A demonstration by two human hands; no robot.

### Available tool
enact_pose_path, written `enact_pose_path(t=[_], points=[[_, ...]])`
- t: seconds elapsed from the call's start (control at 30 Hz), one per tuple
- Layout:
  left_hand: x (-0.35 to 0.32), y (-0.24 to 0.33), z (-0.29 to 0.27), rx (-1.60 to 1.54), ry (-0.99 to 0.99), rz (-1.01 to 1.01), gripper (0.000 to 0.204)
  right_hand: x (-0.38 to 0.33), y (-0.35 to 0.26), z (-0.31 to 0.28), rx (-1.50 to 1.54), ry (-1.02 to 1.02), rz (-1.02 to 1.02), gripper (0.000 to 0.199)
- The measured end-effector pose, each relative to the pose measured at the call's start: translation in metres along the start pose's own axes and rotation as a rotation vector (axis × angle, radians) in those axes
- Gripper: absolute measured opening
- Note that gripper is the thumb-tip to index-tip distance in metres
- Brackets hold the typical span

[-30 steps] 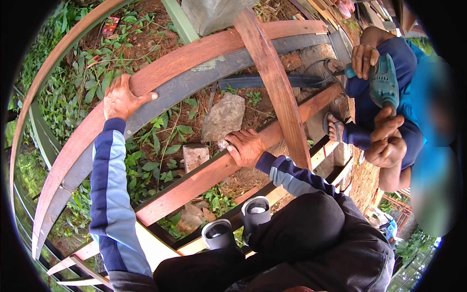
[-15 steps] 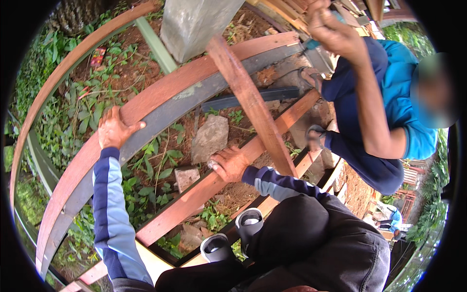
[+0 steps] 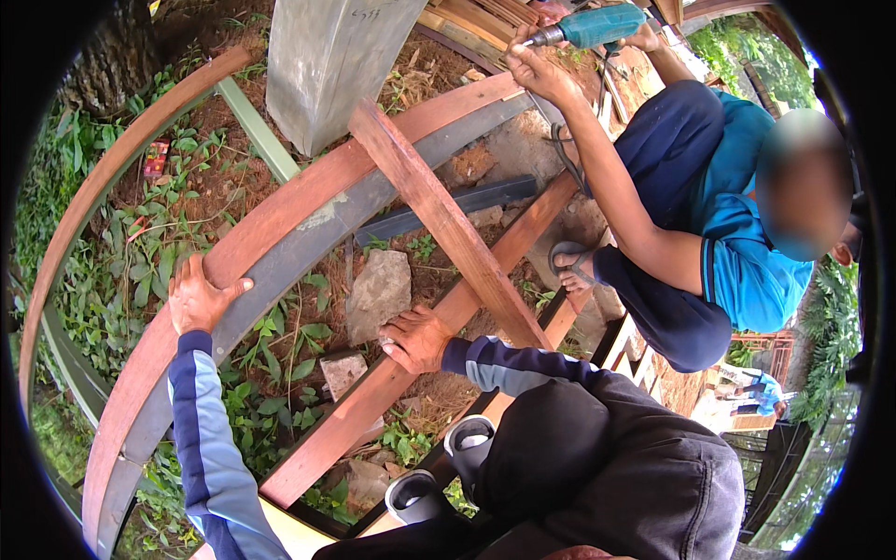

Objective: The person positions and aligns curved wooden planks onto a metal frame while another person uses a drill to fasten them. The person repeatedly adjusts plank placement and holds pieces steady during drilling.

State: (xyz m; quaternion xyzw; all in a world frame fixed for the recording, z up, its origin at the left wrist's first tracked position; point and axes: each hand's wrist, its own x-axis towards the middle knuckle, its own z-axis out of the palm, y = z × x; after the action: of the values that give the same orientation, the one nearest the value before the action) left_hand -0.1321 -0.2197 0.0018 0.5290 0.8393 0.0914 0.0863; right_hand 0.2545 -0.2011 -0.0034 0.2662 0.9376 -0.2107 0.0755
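My left hand (image 3: 201, 297) grips a curved reddish wooden beam (image 3: 271, 213), its fingers bent over the outer edge and its thumb stretched across the top. Against the inner side of this beam lies a dark grey curved piece (image 3: 336, 224). My right hand (image 3: 417, 341) is closed over a straight wooden plank (image 3: 327, 434), with the fingers curled at its far edge. A shorter wooden board (image 3: 448, 224) crosses over both the curved beam and the plank. At the upper right a co-worker in a blue shirt holds a teal power drill (image 3: 602, 26) with a bit in it, using both hands.
A concrete post (image 3: 331, 75) stands just beyond the curved beam. Another curved frame (image 3: 112, 154) with a green crosspiece (image 3: 257, 129) lies at the left. Stones (image 3: 380, 294) and plants sit between the beams. The co-worker's sandalled foot (image 3: 571, 264) is near the plank's far end.
The co-worker's raised hand has moved left, and the drill now shows fully between both hands. The view has shifted slightly; my hands keep their places on the beam and the plank.
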Motion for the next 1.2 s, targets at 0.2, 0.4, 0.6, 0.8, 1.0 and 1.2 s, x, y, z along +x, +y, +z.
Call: enact_pose_path(t=[0.2, 0.4, 0.6, 0.8, 1.0, 1.2], points=[[0.0008, -0.0013, 0.0032, 0.003, -0.002, -0.006, 0.087, 0.0005, -0.0007, -0.0018, 0.048, -0.038, 0.018, 0.045], [0.0011, -0.0021, 0.0052, 0.007, 0.029, 0.022, 0.086, 0.0002, -0.001, -0.0037, 0.055, 0.006, -0.004, 0.044], [-0.0002, -0.0014, 0.0052, 0.031, 0.035, 0.016, 0.084, -0.0005, -0.0011, -0.0032, 0.065, 0.038, -0.004, 0.043], [0.0, -0.0025, 0.0077, 0.032, 0.072, 0.042, 0.082, -0.001, -0.0011, -0.0025, 0.061, 0.038, -0.011, 0.042], [0.0, 0.0002, 0.0039, 0.029, 0.028, 0.014, 0.083, -0.0005, -0.0001, -0.0042, 0.069, -0.002, -0.009, 0.043], [0.0018, -0.0001, 0.0038, 0.045, -0.009, -0.004, 0.086, -0.0013, -0.0007, -0.0047, 0.055, 0.044, -0.022, 0.043]])
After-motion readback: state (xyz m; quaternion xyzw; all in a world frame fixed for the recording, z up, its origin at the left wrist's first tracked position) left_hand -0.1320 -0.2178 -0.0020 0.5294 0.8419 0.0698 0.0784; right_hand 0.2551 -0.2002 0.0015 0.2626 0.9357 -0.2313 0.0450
